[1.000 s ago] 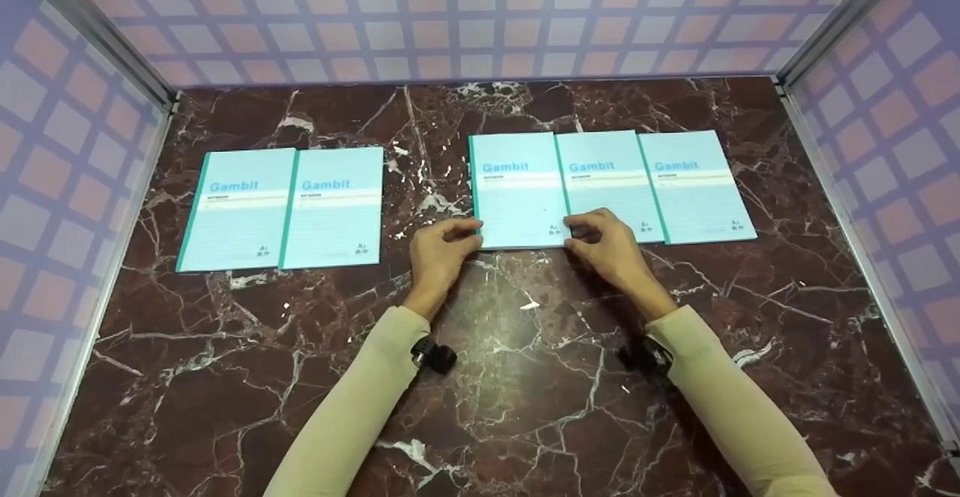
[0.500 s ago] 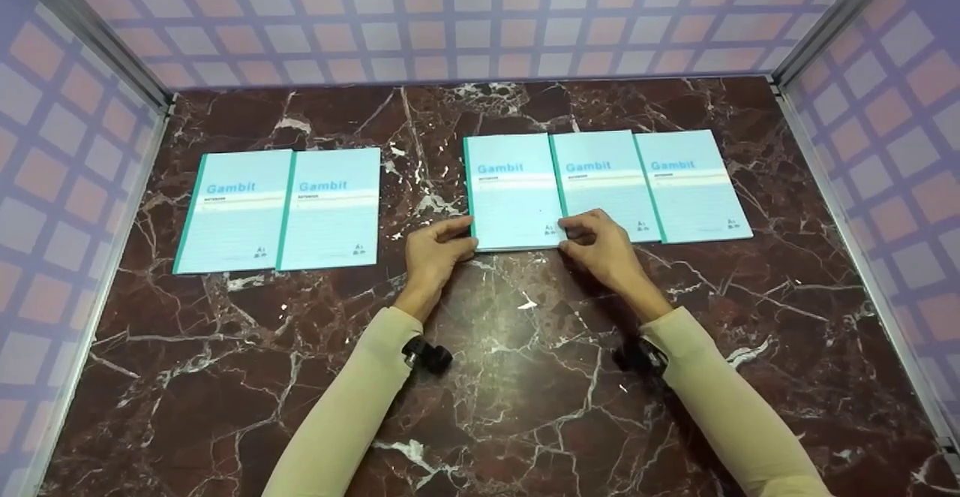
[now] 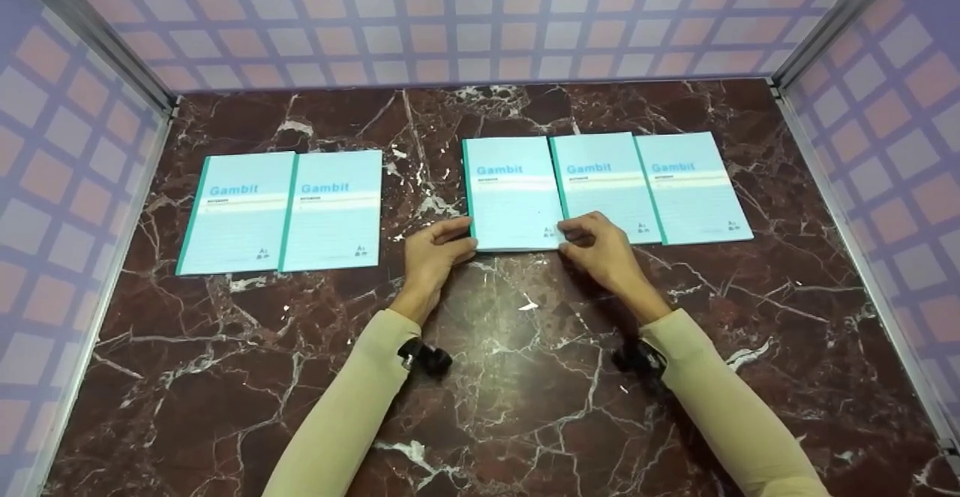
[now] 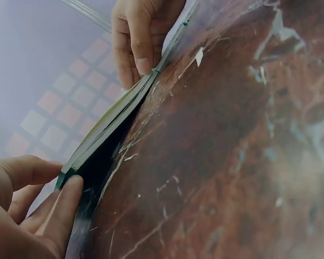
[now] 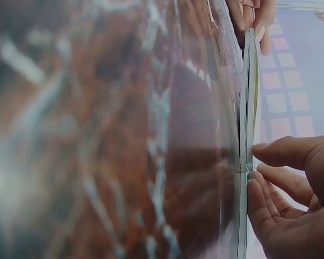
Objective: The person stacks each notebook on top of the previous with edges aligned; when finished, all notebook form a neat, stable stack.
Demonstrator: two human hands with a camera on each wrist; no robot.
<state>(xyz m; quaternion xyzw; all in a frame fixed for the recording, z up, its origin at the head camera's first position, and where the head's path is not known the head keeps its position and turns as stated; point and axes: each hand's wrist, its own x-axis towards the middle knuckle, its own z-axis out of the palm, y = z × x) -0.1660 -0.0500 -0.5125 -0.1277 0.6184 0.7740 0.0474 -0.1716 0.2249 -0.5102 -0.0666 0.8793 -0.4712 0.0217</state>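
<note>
A pale blue "Gambit" notebook (image 3: 510, 204) with a green spine lies in the middle of the table. My left hand (image 3: 436, 257) pinches its lower left corner at the spine, while my right hand (image 3: 606, 251) pinches the lower right corner between thumb and fingers. In the left wrist view its layered page edge (image 4: 113, 113) runs between both hands, with a dark gap beneath. Two matching notebooks, the nearer one (image 3: 600, 197) and the outer one (image 3: 697, 197), continue the row on the right. Right-hand fingers (image 5: 278, 151) overlap the join with the nearer notebook in the right wrist view.
Two more such notebooks, an outer one (image 3: 236, 215) and an inner one (image 3: 334, 215), lie side by side at left. The table (image 3: 495, 392) has a dark red marbled top. Checkered purple panels, including the back wall (image 3: 480, 24), enclose it on three sides.
The middle notebook has shifted slightly left along with both hands, which keep their grip on its lower corners. The two notebooks at left lie where they were.
</note>
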